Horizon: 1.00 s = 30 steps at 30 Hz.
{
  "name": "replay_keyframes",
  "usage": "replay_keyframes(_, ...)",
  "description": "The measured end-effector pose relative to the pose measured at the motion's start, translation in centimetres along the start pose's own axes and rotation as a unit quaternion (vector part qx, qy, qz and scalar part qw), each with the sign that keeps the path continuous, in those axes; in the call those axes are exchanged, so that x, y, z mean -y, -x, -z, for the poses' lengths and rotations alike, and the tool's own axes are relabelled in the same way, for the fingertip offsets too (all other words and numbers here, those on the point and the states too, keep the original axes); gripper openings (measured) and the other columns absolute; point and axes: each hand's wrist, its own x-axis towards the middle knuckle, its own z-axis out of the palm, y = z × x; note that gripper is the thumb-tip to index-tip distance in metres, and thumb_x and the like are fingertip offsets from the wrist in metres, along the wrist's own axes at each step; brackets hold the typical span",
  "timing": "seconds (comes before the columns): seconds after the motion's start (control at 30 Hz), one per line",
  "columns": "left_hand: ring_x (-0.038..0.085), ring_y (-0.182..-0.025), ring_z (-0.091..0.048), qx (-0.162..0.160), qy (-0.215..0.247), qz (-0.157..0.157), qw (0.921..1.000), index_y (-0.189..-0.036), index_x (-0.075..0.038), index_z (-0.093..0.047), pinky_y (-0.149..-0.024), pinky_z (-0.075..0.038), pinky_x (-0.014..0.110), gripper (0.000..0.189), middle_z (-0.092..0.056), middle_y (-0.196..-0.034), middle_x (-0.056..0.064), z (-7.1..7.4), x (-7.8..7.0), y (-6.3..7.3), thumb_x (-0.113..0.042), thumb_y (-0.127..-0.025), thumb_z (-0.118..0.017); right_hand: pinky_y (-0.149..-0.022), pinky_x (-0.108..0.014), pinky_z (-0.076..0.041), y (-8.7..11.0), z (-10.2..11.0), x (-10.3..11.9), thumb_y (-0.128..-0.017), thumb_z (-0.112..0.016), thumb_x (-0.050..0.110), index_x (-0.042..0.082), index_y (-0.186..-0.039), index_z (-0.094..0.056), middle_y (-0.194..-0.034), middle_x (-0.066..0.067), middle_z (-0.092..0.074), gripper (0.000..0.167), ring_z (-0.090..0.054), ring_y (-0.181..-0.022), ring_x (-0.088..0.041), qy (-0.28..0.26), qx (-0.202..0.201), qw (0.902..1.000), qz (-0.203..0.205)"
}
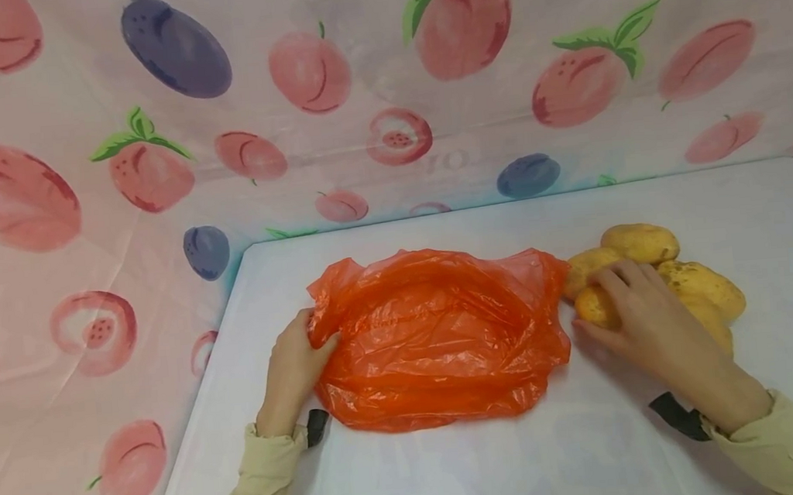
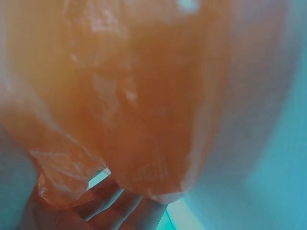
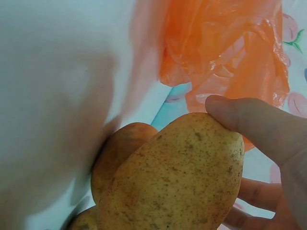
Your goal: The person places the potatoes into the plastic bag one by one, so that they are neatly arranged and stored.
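A crinkled, see-through orange plastic bag (image 1: 439, 345) lies spread on the white table, its mouth gaping toward the back. At its left edge my left hand (image 1: 297, 364) pinches the plastic between thumb and fingers; the left wrist view is mostly filled by the bag (image 2: 148, 105), with fingertips (image 2: 108, 211) below it. Right of the bag, my right hand (image 1: 654, 328) grips a yellow potato (image 1: 595, 308). In the right wrist view the thumb presses the top end of this speckled potato (image 3: 177, 177), and the other fingers are partly hidden behind it.
Several more potatoes (image 1: 641, 244) are clustered around and behind the right hand, one (image 1: 703, 289) with brown spots. White table surface (image 1: 456, 476) shows in front of the bag. A fruit-patterned cloth (image 1: 369, 71) hangs behind the table and down its left side.
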Motion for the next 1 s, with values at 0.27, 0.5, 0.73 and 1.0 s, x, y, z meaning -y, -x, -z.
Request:
replay_keyframes(0.27, 0.034, -0.118, -0.059, -0.002, 0.002, -0.002, 1.0, -0.143, -0.004, -0.044, -0.101, -0.049, 0.053, 0.06, -0.058, -0.137, 0.017, -0.1, 0.0, 0.0, -0.026, -0.093, -0.069, -0.09, -0.063, -0.046, -0.3, 0.6, 0.8, -0.075, -0.086, 0.023, -0.001, -0.115, -0.058, -0.118, -0.02, -0.051, 0.054, -0.047, -0.109, -0.041, 0.006, -0.002, 0.9999, -0.011)
replay_keyframes(0.5, 0.034, -0.117, -0.059, -0.001, 0.004, 0.0, 1.0, -0.143, -0.004, -0.044, -0.1, -0.05, 0.053, 0.061, -0.058, -0.137, 0.017, -0.1, 0.0, -0.1, -0.026, -0.092, -0.07, -0.091, -0.067, -0.043, -0.6, 1.0, 1.0, -0.074, -0.085, 0.019, -0.003, -0.113, -0.058, -0.119, -0.024, -0.052, 0.053, -0.047, -0.112, -0.045, -0.002, -0.008, 1.0, 0.001)
replay_keyframes(0.73, 0.035, -0.117, -0.058, -0.003, -0.002, -0.008, 1.0, -0.142, -0.002, -0.044, -0.101, -0.049, 0.054, 0.061, -0.058, -0.135, 0.019, -0.1, -0.2, -0.1, -0.025, -0.092, -0.07, -0.088, -0.068, -0.045, -0.7, 1.4, 1.4, -0.075, -0.086, 0.022, 0.0, -0.115, -0.059, -0.121, -0.024, -0.052, 0.053, -0.046, -0.113, -0.044, -0.011, -0.007, 0.9999, -0.01)
replay_keyframes(1.0, 0.033, -0.111, -0.06, 0.0, -0.005, -0.005, 1.0, -0.14, -0.003, -0.045, -0.097, -0.052, 0.051, 0.06, -0.06, -0.132, 0.017, -0.2, -0.2, 0.0, -0.028, -0.092, -0.071, -0.083, -0.06, -0.05, -1.1, 2.2, 2.2, -0.07, -0.089, 0.02, 0.0, -0.108, -0.061, -0.107, -0.016, -0.051, 0.051, -0.047, -0.102, -0.037, -0.007, -0.049, 0.9983, 0.03)
